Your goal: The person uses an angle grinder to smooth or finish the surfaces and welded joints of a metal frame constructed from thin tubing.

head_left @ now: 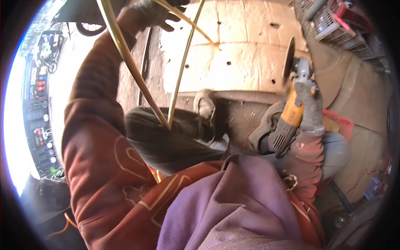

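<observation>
The gloved left hand (156, 12) is raised, fingers clamped on the bent brass-coloured rods (137, 79), seemingly steadying them where they meet over the knee; the gloved right hand (310, 110) grips the yellow angle grinder (291, 112), fingers wrapped tight round its body, disc (288, 56) held clear above the concrete floor (233, 54); far left, colourful packages (39, 83) hang in a strip, too blurred to tell their kind.
</observation>
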Action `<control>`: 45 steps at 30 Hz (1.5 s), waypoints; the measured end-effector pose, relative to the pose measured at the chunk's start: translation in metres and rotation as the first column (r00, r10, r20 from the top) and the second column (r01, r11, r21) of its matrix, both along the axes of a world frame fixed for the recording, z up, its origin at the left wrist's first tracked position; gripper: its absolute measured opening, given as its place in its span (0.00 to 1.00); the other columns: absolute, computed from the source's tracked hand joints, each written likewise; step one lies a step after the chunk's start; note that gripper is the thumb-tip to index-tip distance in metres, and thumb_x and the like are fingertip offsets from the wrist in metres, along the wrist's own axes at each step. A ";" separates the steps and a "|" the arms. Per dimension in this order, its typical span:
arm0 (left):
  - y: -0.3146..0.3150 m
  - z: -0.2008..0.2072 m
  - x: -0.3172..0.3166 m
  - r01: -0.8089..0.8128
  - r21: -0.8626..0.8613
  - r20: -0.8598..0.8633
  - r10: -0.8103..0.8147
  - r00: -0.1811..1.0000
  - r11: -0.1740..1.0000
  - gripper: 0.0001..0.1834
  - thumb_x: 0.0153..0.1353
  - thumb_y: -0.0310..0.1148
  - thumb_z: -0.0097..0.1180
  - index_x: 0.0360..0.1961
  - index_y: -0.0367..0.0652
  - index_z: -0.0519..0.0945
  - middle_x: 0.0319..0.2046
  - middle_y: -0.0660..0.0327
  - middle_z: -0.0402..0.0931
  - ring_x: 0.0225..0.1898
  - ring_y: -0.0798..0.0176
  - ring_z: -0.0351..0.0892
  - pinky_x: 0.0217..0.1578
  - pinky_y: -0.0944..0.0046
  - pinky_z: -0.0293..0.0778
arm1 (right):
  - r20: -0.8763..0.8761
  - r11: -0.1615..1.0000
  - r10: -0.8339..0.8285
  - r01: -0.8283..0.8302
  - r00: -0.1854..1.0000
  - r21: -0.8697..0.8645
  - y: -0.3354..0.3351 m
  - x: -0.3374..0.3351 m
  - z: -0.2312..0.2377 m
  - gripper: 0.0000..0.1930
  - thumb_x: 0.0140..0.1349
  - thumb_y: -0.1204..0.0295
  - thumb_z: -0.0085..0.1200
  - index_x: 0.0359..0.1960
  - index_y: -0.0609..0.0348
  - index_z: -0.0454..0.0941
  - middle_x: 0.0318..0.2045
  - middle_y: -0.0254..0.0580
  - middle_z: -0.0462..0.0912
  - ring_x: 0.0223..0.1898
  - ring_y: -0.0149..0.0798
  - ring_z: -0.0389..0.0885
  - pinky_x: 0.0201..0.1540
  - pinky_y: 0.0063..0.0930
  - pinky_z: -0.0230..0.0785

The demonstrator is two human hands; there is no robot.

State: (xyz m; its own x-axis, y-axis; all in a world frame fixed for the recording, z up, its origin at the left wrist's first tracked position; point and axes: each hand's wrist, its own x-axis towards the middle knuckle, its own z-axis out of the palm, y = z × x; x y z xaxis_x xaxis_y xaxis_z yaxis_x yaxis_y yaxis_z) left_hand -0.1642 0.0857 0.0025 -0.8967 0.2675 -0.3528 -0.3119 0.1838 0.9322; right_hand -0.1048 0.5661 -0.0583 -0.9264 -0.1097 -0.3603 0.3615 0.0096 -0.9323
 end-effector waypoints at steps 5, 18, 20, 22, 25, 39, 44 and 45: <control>0.051 0.021 -0.013 0.137 -0.470 0.179 -0.058 0.982 0.872 0.25 0.62 0.32 0.62 0.58 0.30 0.76 0.42 0.46 0.82 0.37 0.54 0.86 0.31 0.59 0.84 | -0.077 0.998 -0.019 0.024 0.997 0.062 0.027 0.004 -0.026 0.16 0.58 0.72 0.67 0.46 0.62 0.77 0.29 0.34 0.80 0.25 0.25 0.76 0.26 0.21 0.68; 0.090 0.057 0.048 0.052 -0.673 -0.118 -0.177 0.977 0.738 0.20 0.62 0.37 0.62 0.51 0.35 0.81 0.33 0.57 0.83 0.28 0.65 0.83 0.30 0.64 0.78 | 0.027 0.991 -0.100 0.102 0.995 -0.089 0.000 0.004 -0.013 0.15 0.56 0.65 0.70 0.39 0.61 0.83 0.26 0.31 0.81 0.25 0.24 0.77 0.29 0.19 0.68; 0.078 0.069 0.050 0.053 -0.490 -0.247 -0.198 0.949 0.870 0.20 0.62 0.37 0.61 0.51 0.34 0.81 0.35 0.56 0.83 0.29 0.64 0.82 0.33 0.62 0.79 | -0.064 0.998 0.031 -0.034 0.997 -0.050 0.006 0.000 -0.012 0.12 0.59 0.63 0.67 0.36 0.59 0.84 0.24 0.28 0.79 0.24 0.23 0.75 0.29 0.19 0.66; 0.069 0.079 0.050 0.072 -0.274 -0.359 -0.172 0.917 0.959 0.21 0.63 0.36 0.61 0.51 0.32 0.80 0.36 0.55 0.82 0.29 0.62 0.82 0.35 0.60 0.80 | -0.027 0.989 -0.006 0.002 1.000 -0.147 0.006 0.000 -0.021 0.11 0.58 0.65 0.68 0.35 0.58 0.84 0.22 0.26 0.77 0.22 0.23 0.73 0.28 0.19 0.64; 0.080 0.078 0.042 -0.103 -0.184 -0.261 0.052 0.964 0.978 0.21 0.63 0.37 0.60 0.51 0.31 0.79 0.36 0.54 0.81 0.29 0.60 0.82 0.36 0.57 0.82 | -0.006 0.972 -0.048 0.046 0.999 -0.230 0.005 0.004 -0.015 0.10 0.59 0.69 0.67 0.37 0.60 0.82 0.20 0.28 0.74 0.19 0.25 0.72 0.25 0.22 0.67; 0.149 -0.015 0.017 -0.658 -0.124 -0.225 0.624 0.748 0.743 0.14 0.60 0.44 0.63 0.33 0.43 0.82 0.14 0.72 0.62 0.12 0.75 0.58 0.13 0.69 0.59 | 0.249 0.967 0.160 -0.101 0.955 -0.233 -0.032 0.022 -0.038 0.15 0.53 0.65 0.71 0.36 0.59 0.81 0.23 0.37 0.80 0.19 0.32 0.78 0.24 0.29 0.74; 0.145 -0.039 0.027 -0.574 -0.217 -0.116 0.563 0.819 0.790 0.15 0.59 0.46 0.63 0.33 0.45 0.81 0.14 0.74 0.59 0.11 0.76 0.53 0.12 0.70 0.52 | 0.274 0.921 0.245 -0.135 0.930 -0.365 -0.062 0.022 -0.074 0.23 0.50 0.67 0.75 0.42 0.63 0.75 0.28 0.37 0.82 0.24 0.30 0.80 0.26 0.24 0.74; 0.142 -0.044 0.029 -0.558 -0.218 -0.080 0.556 0.828 0.800 0.15 0.59 0.46 0.63 0.33 0.45 0.81 0.13 0.74 0.60 0.11 0.76 0.54 0.13 0.70 0.53 | 0.289 0.936 0.210 -0.106 0.934 -0.336 -0.070 0.024 -0.078 0.25 0.50 0.66 0.75 0.42 0.64 0.74 0.29 0.39 0.82 0.25 0.30 0.80 0.26 0.24 0.75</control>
